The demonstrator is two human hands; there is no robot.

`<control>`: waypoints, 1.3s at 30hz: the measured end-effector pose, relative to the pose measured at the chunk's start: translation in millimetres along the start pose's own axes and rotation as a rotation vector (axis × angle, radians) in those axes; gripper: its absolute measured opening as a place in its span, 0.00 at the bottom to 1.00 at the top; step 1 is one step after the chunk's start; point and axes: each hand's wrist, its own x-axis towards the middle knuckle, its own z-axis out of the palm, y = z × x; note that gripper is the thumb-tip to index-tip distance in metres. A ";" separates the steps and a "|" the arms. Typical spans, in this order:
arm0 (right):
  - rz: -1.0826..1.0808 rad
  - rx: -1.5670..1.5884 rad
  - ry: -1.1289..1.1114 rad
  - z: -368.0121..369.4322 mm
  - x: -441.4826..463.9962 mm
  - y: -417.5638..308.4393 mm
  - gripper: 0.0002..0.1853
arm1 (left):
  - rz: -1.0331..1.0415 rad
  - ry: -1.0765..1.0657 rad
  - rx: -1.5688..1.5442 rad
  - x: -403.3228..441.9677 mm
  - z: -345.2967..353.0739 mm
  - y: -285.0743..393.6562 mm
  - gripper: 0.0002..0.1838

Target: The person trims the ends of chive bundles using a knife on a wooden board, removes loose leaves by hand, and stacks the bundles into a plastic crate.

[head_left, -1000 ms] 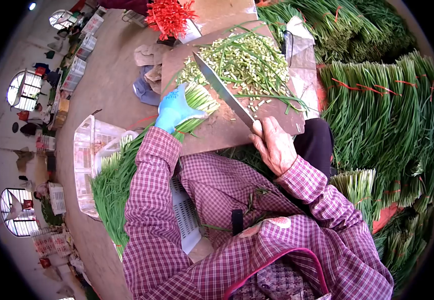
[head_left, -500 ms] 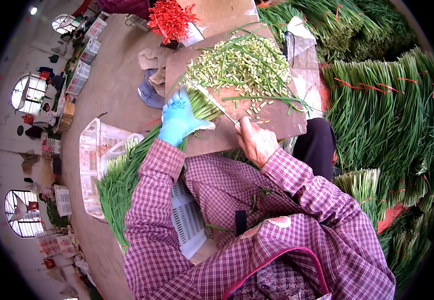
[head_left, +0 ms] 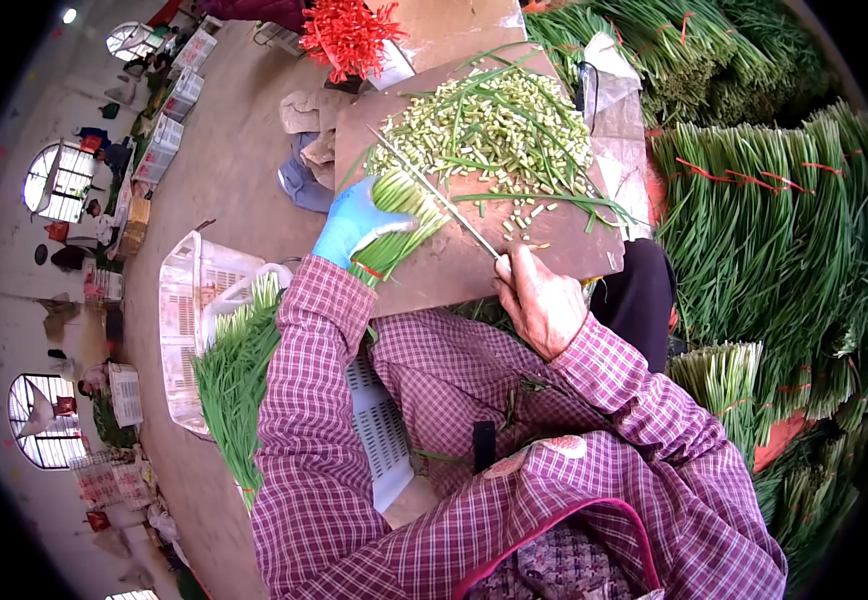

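Note:
My left hand (head_left: 352,220), in a blue glove, is wrapped round a bunch of garlic chives (head_left: 412,212) with a red tie, lying on the brown board (head_left: 434,281). The pale cut ends of the bunch point away from me. My bare right hand (head_left: 546,308) grips a knife (head_left: 446,200) by its handle. Its thin blade slants up and left across the board, just beyond the bunch's ends; whether they touch I cannot tell. Past the blade lies a heap of short cut stalk pieces (head_left: 499,125), with some long green leaves over it.
A white crate (head_left: 182,330) with more chives (head_left: 239,365) stands at left. Tied bundles of chives (head_left: 764,240) are piled along the right. Red ties (head_left: 349,38) sit beyond the board, and a light blue crate (head_left: 379,430) is below my left arm.
My left hand has gone from lying spread over the stalks to wrapping round the bunch, whose tie and lower end now show. My right hand and knife have shifted slightly right and toward me.

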 end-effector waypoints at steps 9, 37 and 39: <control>-0.017 -0.033 0.076 13.7 -8.0 -3.3 0.11 | -0.068 0.020 0.287 -6.8 2.3 19.4 0.52; 0.121 -0.019 -0.258 -1.5 38.2 3.4 0.13 | -0.156 0.155 0.540 -28.5 21.1 55.8 0.44; 0.152 -0.026 -0.353 -7.7 46.3 1.5 0.13 | -0.135 0.174 0.530 -30.7 23.3 54.9 0.44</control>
